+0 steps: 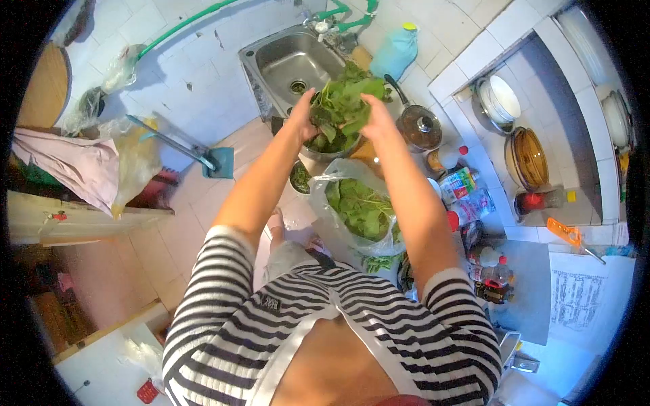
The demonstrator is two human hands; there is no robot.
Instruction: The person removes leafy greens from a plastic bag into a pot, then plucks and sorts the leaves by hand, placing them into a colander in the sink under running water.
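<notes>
Leafy greens (344, 101) are held up between both hands, above a metal pot (330, 154) that has more leaves in it. My left hand (302, 120) is closed on the left side of the bunch. On the right side, my right hand (376, 118) grips the same greens, its thumb and fingers partly hidden by leaves. Closer to my body, an open clear plastic bag (325, 196) holds more green leaves (362, 210). A small bowl of greens (300, 177) stands left of the bag.
Behind the pot is a steel sink (284, 61). A lidded pan (420, 128), a blue-green jug (395, 53) and several bottles and packets (460, 186) stand to the right. Shelves hold bowls (502, 98). A dustpan (219, 163) is at the left.
</notes>
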